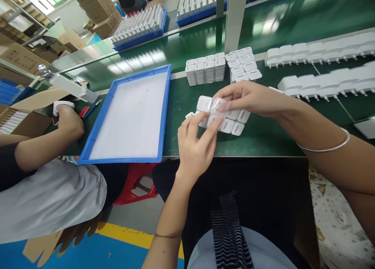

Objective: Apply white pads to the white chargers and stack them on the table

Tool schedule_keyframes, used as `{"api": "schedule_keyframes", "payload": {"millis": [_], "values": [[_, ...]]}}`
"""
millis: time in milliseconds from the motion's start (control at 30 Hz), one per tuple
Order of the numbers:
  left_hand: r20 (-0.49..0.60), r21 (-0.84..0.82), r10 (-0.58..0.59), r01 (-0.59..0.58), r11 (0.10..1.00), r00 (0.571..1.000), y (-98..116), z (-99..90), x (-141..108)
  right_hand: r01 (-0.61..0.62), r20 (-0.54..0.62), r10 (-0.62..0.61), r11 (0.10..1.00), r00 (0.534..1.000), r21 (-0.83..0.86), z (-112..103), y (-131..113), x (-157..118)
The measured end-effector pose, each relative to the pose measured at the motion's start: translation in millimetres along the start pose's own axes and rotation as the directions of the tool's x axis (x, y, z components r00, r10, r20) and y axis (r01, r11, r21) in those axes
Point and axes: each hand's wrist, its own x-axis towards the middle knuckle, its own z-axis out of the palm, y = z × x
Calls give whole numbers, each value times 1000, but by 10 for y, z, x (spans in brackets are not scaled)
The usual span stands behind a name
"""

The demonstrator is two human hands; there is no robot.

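Note:
Several white rounded-square pieces with small print lie in rows on the green table near its front edge. My left hand rests its fingertips on these pieces, its fingers apart. From the right, my right hand pinches a clear, shiny film over the upper part of the same group. Its thumb and forefinger are closed on the film. Behind the hands stand neat stacks of similar white pieces, and a looser pile sits beside them.
A blue-rimmed tray with a white base lies to the left. Rows of white plug adapters stand at the right. A co-worker's arm is at the far left. A metal post rises behind the stacks.

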Motion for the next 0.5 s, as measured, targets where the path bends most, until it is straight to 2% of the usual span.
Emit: {"api": "schedule_keyframes", "payload": {"millis": [100, 167, 267, 500], "values": [[-30, -307, -168, 151, 940, 985, -27, -41, 4, 15, -9, -15, 1000, 1000, -7, 1, -8, -3], [-40, -428, -295, 250, 868, 955, -53, -42, 15, 24, -2, -24, 999, 1000, -21, 12, -6, -7], [2, -466, -375, 333, 820, 927, -84, -30, 41, 40, 40, -38, 997, 998, -59, 37, 5, -15], [110, -470, -382, 387, 793, 918, -102, -62, 117, 161, 124, -138, 966, 983, -204, 54, 11, -26]]}}
